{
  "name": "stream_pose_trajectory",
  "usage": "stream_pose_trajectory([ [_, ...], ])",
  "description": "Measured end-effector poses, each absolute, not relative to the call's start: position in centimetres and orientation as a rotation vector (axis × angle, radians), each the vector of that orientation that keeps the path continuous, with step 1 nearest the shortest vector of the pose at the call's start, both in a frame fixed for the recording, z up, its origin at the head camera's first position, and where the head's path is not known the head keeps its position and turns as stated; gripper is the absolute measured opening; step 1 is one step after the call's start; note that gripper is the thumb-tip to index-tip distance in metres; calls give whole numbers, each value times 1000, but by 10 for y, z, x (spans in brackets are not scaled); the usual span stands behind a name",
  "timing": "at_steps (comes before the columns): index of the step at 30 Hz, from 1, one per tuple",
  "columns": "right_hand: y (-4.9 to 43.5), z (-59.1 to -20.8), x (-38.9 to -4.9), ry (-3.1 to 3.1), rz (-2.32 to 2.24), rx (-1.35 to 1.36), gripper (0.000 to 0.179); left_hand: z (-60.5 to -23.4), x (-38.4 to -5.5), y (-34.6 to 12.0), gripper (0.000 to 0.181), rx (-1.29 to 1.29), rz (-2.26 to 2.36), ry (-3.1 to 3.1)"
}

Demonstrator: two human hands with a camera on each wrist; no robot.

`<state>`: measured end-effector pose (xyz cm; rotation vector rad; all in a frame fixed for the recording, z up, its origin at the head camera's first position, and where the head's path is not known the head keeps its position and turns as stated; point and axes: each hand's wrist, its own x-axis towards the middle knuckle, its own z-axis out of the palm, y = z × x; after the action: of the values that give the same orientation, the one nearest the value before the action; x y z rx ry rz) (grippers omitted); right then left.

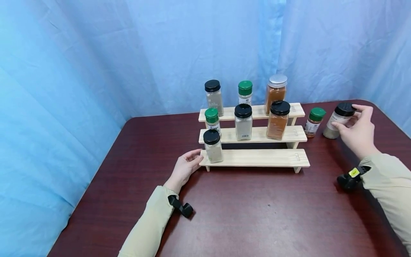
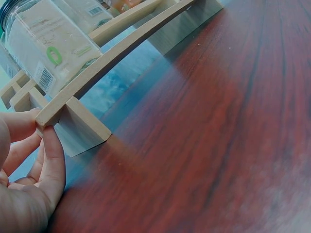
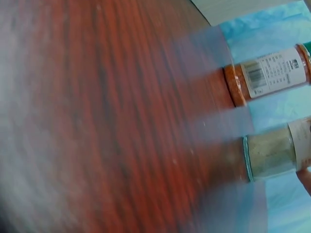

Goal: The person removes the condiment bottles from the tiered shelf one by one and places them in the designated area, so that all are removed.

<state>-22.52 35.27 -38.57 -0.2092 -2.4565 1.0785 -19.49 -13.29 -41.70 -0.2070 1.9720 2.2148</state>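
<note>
My left hand (image 1: 185,167) pinches the left end of the lowest step of a three-step wooden rack (image 1: 260,158), thumb above and index finger beneath in the left wrist view. Close to those fingers, a black-lidded spice jar (image 1: 213,146) of pale powder stands on that step. On the right, my right hand (image 1: 358,130) holds a black-lidded spice jar (image 1: 334,124) with a pale label and greyish contents, thumb on its side and fingers at the lid. In the right wrist view only the lower part of this jar (image 3: 271,153) and a fingertip show.
A green-lidded jar (image 1: 313,123) stands between the rack and the held jar. The middle step bears a green-lidded jar (image 1: 213,119) and two black-lidded ones. On the top step are a black-lidded jar (image 1: 214,98), a green-lidded jar (image 1: 245,92) and a silver-lidded jar (image 1: 275,94). Blue curtains (image 1: 192,46) hang behind the table (image 1: 244,207).
</note>
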Motion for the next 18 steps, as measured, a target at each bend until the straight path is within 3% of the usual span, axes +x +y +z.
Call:
stream_pose_trajectory([
  [18, 365, -384, -228, -2521, 1078, -145, 72, -418, -196, -134, 38, -197, 2200, 1983],
])
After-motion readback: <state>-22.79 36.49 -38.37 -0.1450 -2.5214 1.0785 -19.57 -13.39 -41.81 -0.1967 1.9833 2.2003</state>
